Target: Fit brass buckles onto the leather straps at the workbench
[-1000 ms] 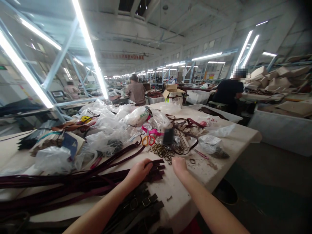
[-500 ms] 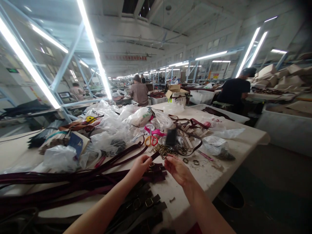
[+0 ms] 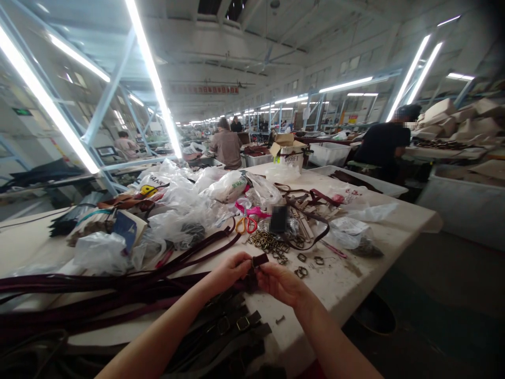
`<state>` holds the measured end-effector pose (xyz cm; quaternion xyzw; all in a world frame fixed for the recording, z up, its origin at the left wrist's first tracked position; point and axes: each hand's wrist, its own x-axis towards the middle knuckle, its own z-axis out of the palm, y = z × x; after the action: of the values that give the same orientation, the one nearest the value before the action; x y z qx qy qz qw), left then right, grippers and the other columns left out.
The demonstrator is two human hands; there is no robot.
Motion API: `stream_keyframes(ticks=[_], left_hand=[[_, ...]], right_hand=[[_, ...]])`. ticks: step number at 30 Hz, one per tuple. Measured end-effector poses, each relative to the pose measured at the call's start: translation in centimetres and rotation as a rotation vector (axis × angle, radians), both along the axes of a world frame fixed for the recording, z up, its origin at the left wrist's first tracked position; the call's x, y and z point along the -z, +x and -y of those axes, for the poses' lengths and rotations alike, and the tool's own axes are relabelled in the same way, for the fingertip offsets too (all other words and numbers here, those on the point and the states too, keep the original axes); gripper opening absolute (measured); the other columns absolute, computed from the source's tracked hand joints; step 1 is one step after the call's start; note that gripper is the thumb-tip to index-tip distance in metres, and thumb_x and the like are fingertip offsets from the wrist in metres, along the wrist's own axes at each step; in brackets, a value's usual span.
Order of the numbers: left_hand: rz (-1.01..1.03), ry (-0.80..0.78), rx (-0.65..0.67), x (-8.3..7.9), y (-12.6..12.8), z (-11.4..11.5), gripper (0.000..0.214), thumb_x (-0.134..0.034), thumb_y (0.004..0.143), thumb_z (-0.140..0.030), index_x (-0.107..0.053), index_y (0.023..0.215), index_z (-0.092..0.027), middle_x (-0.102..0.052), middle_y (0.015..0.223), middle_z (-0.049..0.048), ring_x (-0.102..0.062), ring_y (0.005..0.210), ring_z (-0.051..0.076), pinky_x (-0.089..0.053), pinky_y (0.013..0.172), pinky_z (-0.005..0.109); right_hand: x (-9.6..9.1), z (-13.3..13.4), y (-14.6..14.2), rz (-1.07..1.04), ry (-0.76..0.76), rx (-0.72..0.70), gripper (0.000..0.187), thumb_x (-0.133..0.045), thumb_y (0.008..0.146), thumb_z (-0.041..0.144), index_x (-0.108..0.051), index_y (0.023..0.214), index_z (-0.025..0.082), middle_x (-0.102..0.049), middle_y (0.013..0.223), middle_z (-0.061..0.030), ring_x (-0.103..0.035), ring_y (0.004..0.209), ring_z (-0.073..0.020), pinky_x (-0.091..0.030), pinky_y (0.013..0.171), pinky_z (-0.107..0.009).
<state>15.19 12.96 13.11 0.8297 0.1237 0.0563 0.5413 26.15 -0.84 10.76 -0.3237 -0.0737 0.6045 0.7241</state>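
Note:
Dark maroon strap end (image 3: 261, 258) sticks up between my two hands. My left hand (image 3: 232, 271) is closed, pinching the strap just behind its end. A small metal buckle (image 3: 253, 262) sits around the strap near the fingertips, partly hidden by them. With thumb and fingers together, my right hand (image 3: 280, 281) grips the buckle's edge close to the strap end. Beyond the hands lies a pile of brass-coloured buckles (image 3: 266, 242), with a few loose buckles (image 3: 302, 272) to its right. More maroon straps (image 3: 98, 287) stretch out to the left.
Dark straps with buckles (image 3: 242, 322) lie at the near edge. Scissors (image 3: 246, 225) with orange and red handles lie past the pile. Plastic bags (image 3: 177, 205) crowd the far table. A small screw-like piece (image 3: 280, 319) rests right of the straps. A co-worker (image 3: 384, 139) sits at right.
Both hands have drawn back from the buckle pile toward me and closer together. The buckle is now around the strap end, which pokes out beyond it. Loose buckles now show right of the pile.

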Motion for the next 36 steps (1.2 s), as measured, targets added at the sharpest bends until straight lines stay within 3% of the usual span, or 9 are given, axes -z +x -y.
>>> stream_keyframes(ticks=[4,7,10,13,19,23,30,36], left_hand=[[0.076,0.178,-0.051,-0.4,0.3,0.6,0.03,-0.043,0.082,-0.039,-0.052,0.1,-0.017,-0.055,0.068,-0.0008,-0.049,0.062,0.011,-0.04,0.057,0.021],[0.169,0.371,-0.106,-0.8,0.5,0.8,0.019,-0.051,0.077,-0.03,-0.06,0.088,-0.018,-0.056,0.084,0.0023,-0.052,0.076,0.014,-0.041,0.069,0.023],[0.223,0.346,-0.17,-1.5,0.5,0.8,0.017,-0.049,0.077,-0.03,-0.059,0.08,-0.017,-0.056,0.084,0.0018,-0.051,0.074,0.013,-0.041,0.067,0.022],[0.147,0.321,-0.209,-2.0,0.2,0.8,0.026,-0.039,0.083,-0.035,-0.056,0.078,-0.017,-0.056,0.071,-0.0005,-0.05,0.066,0.012,-0.038,0.059,0.021],[-0.108,0.821,-0.31,-1.6,-0.5,0.1,0.017,-0.046,0.08,-0.033,-0.056,0.082,-0.02,-0.06,0.072,0.0014,-0.054,0.069,0.017,-0.033,0.06,0.025],[-0.207,0.98,-0.372,-1.5,-0.3,0.3,0.014,-0.045,0.079,-0.029,-0.054,0.078,-0.019,-0.06,0.073,0.0036,-0.056,0.071,0.018,-0.033,0.061,0.027],[-0.208,1.024,-0.374,-2.0,-0.3,0.9,0.011,-0.046,0.076,-0.025,-0.054,0.073,-0.018,-0.058,0.069,0.0032,-0.054,0.068,0.018,-0.031,0.057,0.027],[-0.189,0.747,-0.242,-1.6,-0.2,0.0,0.015,-0.049,0.074,-0.03,-0.056,0.069,-0.018,-0.058,0.065,-0.0001,-0.051,0.06,0.014,-0.029,0.051,0.023]], right_hand=[[0.3,-0.9,-0.8,0.091,-0.007,0.007,0.02,-0.069,0.064,0.018,-0.057,0.078,0.012,-0.06,0.066,0.0007,-0.056,0.055,-0.0065,-0.045,0.054,-0.017],[0.6,-1.6,-1.0,0.228,-0.062,0.05,0.025,-0.073,0.061,0.026,-0.053,0.072,0.014,-0.057,0.061,0.0025,-0.054,0.054,-0.0067,-0.044,0.053,-0.016],[1.2,-2.3,-1.1,0.333,-0.12,0.11,0.029,-0.073,0.058,0.03,-0.052,0.07,0.014,-0.057,0.061,0.0019,-0.054,0.056,-0.0079,-0.044,0.055,-0.018],[1.9,-3.0,-1.0,0.327,-0.136,0.132,0.025,-0.07,0.059,0.028,-0.053,0.072,0.015,-0.057,0.064,0.0012,-0.055,0.058,-0.0079,-0.046,0.057,-0.019],[3.0,-4.1,-1.6,0.265,-0.158,0.132,0.021,-0.068,0.061,0.024,-0.053,0.072,0.015,-0.058,0.066,0.0006,-0.057,0.061,-0.0087,-0.047,0.06,-0.019],[3.1,-4.5,-1.8,0.242,-0.139,0.139,0.021,-0.067,0.061,0.022,-0.055,0.076,0.014,-0.059,0.068,-0.0003,-0.057,0.062,-0.0088,-0.047,0.061,-0.019],[2.7,-4.7,-1.9,0.297,-0.16,0.152,0.021,-0.066,0.061,0.024,-0.055,0.076,0.014,-0.06,0.069,-0.0009,-0.057,0.064,-0.0104,-0.045,0.061,-0.02],[3.0,-4.2,-2.3,0.578,-0.132,0.208,0.027,-0.068,0.062,0.034,-0.055,0.073,0.014,-0.058,0.066,0.0011,-0.054,0.061,-0.0111,-0.042,0.058,-0.022]])
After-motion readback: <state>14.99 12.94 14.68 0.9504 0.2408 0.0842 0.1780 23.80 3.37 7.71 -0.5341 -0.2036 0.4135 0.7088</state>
